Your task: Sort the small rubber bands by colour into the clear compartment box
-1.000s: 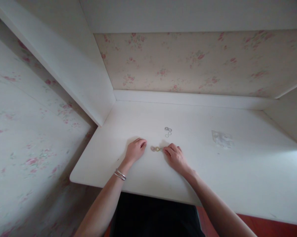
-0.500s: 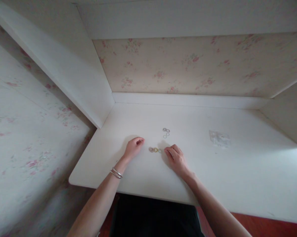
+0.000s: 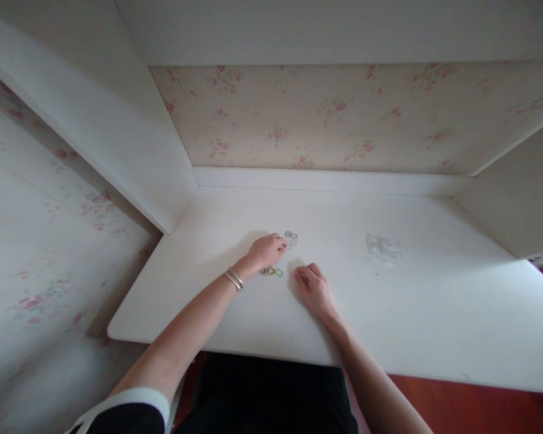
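On the white table (image 3: 389,313) a short row of small rings (image 3: 271,272) lies in front of me, some gold-coloured, some silver. A loose cluster of silver rings (image 3: 291,237) lies a little farther back. My left hand (image 3: 266,249), with bracelets on the wrist, reaches over the row, and its fingertips touch the near edge of the silver cluster; whether it grips a ring I cannot tell. My right hand (image 3: 313,289) rests on the table just right of the row, fingers loosely curled, holding nothing that shows.
A small clear plastic bag (image 3: 383,248) lies on the table to the right. White side panels and a flowered back wall (image 3: 325,114) enclose the desk on three sides. The table's front edge runs just above my lap.
My left hand has moved forward and right, from beside the row of rings to the silver cluster. My right hand has let go of the row and drawn back slightly.
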`<action>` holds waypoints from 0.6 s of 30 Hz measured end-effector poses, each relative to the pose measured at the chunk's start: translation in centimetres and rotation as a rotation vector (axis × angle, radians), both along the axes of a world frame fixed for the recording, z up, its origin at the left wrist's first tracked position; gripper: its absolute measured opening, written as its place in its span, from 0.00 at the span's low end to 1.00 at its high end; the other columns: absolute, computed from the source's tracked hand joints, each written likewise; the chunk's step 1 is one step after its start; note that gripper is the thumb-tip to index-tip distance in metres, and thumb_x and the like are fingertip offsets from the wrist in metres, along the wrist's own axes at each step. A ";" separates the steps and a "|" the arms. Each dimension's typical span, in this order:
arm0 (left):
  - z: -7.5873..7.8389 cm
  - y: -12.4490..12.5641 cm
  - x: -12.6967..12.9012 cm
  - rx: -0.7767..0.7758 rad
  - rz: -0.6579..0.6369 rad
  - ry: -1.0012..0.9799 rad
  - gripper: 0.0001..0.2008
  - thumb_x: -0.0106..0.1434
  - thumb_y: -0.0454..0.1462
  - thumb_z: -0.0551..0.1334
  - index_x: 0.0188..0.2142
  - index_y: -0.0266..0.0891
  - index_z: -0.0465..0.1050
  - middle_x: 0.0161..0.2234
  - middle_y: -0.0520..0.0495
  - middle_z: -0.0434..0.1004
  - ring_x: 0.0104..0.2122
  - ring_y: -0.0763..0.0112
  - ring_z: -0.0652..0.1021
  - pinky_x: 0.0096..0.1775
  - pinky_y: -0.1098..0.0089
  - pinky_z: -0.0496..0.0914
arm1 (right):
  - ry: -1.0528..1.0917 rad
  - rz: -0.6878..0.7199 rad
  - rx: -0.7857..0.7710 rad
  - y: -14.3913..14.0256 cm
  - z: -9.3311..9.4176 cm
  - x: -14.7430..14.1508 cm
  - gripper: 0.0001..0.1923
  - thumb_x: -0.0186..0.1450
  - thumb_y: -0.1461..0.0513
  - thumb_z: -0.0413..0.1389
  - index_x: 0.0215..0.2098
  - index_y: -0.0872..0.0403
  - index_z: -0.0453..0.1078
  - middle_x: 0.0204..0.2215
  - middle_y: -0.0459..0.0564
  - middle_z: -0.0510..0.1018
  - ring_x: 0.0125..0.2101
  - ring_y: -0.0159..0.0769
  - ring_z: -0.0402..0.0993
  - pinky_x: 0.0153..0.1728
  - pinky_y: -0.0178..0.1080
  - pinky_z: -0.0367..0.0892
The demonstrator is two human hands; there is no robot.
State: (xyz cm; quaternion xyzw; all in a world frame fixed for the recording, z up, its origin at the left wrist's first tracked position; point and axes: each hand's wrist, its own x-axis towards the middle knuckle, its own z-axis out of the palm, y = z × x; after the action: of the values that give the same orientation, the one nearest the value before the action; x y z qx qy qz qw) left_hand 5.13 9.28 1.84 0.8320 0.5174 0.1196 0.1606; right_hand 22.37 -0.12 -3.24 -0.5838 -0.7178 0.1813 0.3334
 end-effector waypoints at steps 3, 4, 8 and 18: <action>0.1 0.4 0.2 0.004 -0.007 0.064 0.11 0.63 0.38 0.55 0.41 0.44 0.75 0.43 0.49 0.75 0.39 0.70 0.76 0.44 0.73 0.67 | 0.027 -0.026 -0.022 0.2 -0.1 0.2 0.14 0.67 0.58 0.45 0.36 0.52 0.72 0.31 0.48 0.70 0.27 0.29 0.67 0.30 0.31 0.61; 0.1 0.5 0.3 0.002 -0.014 0.078 0.11 0.63 0.38 0.55 0.41 0.44 0.75 0.43 0.49 0.75 0.40 0.70 0.76 0.44 0.73 0.67 | 0.035 -0.030 -0.026 0.3 -0.1 0.3 0.14 0.67 0.58 0.46 0.36 0.52 0.72 0.31 0.48 0.70 0.27 0.28 0.67 0.30 0.31 0.61; 0.1 0.6 1.0 0.004 -0.054 0.114 0.12 0.64 0.39 0.54 0.41 0.45 0.75 0.43 0.49 0.75 0.40 0.69 0.75 0.43 0.72 0.67 | 0.053 -0.025 -0.029 0.4 0.0 0.3 0.14 0.67 0.57 0.46 0.36 0.52 0.72 0.31 0.47 0.70 0.26 0.28 0.66 0.30 0.31 0.61; 0.4 -0.3 1.2 -0.053 -0.138 0.196 0.10 0.61 0.31 0.54 0.33 0.37 0.75 0.38 0.44 0.75 0.38 0.69 0.75 0.39 0.73 0.66 | 0.075 -0.024 -0.034 0.4 0.1 0.2 0.15 0.67 0.57 0.45 0.35 0.52 0.72 0.29 0.47 0.69 0.25 0.28 0.65 0.28 0.31 0.60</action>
State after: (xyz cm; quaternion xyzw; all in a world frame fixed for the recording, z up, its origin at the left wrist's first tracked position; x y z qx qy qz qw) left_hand 6.35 8.98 2.28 0.8688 0.4750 0.0128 0.1392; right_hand 22.61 0.29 -3.14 -0.5908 -0.6946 0.2111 0.3521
